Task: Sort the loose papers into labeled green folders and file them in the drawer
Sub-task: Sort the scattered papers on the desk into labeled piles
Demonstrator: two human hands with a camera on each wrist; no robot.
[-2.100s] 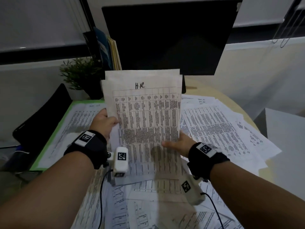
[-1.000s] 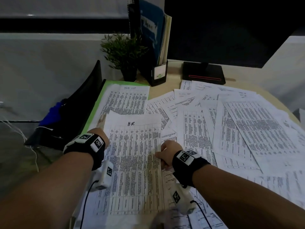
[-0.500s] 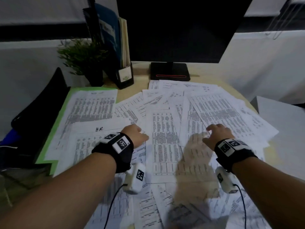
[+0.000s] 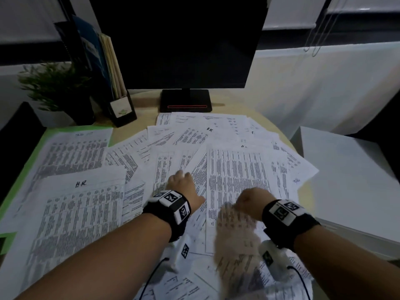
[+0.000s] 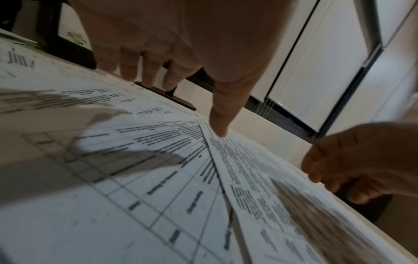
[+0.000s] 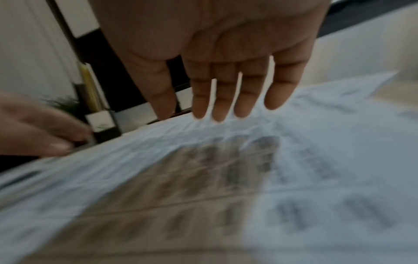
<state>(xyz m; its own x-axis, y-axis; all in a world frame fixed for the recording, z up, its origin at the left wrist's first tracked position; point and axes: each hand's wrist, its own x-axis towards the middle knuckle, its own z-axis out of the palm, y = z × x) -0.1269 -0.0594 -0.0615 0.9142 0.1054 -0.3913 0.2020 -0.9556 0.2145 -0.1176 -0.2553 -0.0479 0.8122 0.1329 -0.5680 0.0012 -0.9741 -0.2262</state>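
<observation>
Left hand flat w/ fingers straight on loose sheets; right hand fingers straight, empty. Risk: overlapped sheets slide, so two lift together & get misfiled beside H.R. stack.

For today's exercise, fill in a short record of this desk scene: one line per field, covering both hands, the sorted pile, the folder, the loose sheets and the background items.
left hand: open, fingers resting on the loose papers
right hand: open, fingers straight above the sheets; contact unclear
HR-marked stack: lying at the left, partly over the green folder
green folder: open flat under papers
loose papers: spread overlapping across the desk
monitor: dark, behind the papers
potted plant: back left corner
</observation>
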